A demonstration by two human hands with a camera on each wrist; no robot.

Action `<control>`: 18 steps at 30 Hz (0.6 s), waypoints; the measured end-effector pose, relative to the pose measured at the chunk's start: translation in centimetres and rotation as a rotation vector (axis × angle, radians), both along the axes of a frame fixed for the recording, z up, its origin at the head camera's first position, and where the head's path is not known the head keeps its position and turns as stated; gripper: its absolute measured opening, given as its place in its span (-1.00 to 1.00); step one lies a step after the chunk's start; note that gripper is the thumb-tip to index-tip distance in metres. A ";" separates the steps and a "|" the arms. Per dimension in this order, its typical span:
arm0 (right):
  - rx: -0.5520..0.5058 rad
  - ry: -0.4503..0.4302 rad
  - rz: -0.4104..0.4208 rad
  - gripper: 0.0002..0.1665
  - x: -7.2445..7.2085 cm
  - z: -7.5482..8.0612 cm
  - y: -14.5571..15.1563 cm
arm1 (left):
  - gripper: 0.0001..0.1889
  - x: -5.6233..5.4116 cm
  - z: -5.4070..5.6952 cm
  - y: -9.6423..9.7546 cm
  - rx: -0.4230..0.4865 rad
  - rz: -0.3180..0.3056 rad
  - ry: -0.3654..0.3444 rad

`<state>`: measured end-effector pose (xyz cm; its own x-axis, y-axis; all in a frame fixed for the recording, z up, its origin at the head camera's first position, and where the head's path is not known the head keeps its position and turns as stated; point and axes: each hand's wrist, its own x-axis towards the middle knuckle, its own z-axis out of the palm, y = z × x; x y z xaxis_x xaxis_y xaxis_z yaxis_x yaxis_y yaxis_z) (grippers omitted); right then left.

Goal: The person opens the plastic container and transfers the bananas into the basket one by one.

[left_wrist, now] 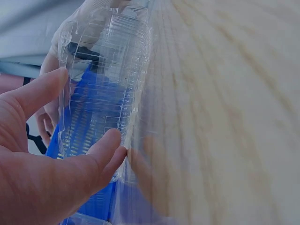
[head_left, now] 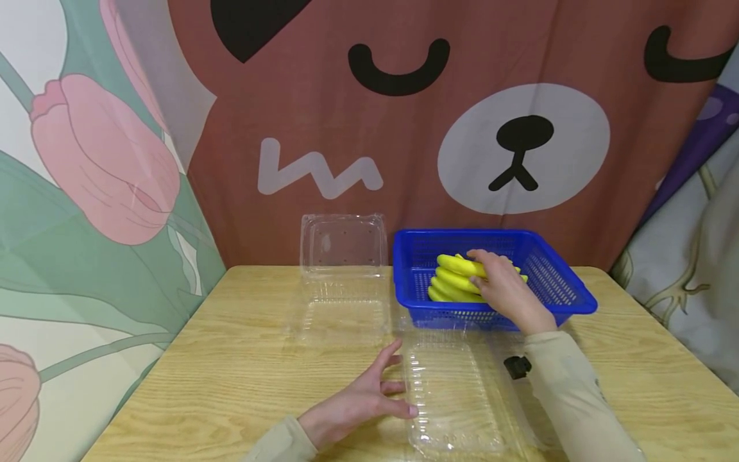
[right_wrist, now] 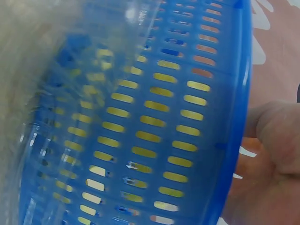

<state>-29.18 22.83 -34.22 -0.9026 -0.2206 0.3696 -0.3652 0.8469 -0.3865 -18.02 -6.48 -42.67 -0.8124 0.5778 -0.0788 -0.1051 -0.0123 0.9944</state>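
Note:
My right hand (head_left: 508,289) reaches into a blue plastic basket (head_left: 421,305), its thumb and fingers round the upper part of the yellow bananas (head_left: 453,282). In the right wrist view the basket's slotted wall (right_wrist: 206,122) hides the fingertips, and yellow shows through the slots. With fingers spread, my left hand (head_left: 364,398) touches the left side of a clear plastic clamshell box (head_left: 453,391) on the table. The left wrist view shows the thumb (left_wrist: 47,89) at the rim of that box (left_wrist: 101,70) and other fingertips lower on its wall.
Another clear clamshell box (head_left: 346,314) stands open at the back left, its lid (head_left: 343,247) upright against the curtain. A small black object (head_left: 517,367) sits by my right sleeve. The wooden table (head_left: 219,385) ends at a bear-patterned curtain (head_left: 404,128).

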 end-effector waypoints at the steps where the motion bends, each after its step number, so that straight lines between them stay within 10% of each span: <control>1: -0.003 -0.006 -0.009 -0.45 0.0 0.0 0.0 | 0.15 0.0 0.0 0.0 0.001 0.000 0.000; 18: 0.026 -0.060 -0.022 -0.35 0.2 0.3 -0.2 | 0.15 0.1 0.0 0.0 -0.005 0.009 0.001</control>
<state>-28.98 22.61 -33.89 -0.9277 -0.2096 0.3090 -0.3236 0.8643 -0.3851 -17.94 -6.44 -42.69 -0.8177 0.5699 -0.0804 -0.1038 -0.0086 0.9946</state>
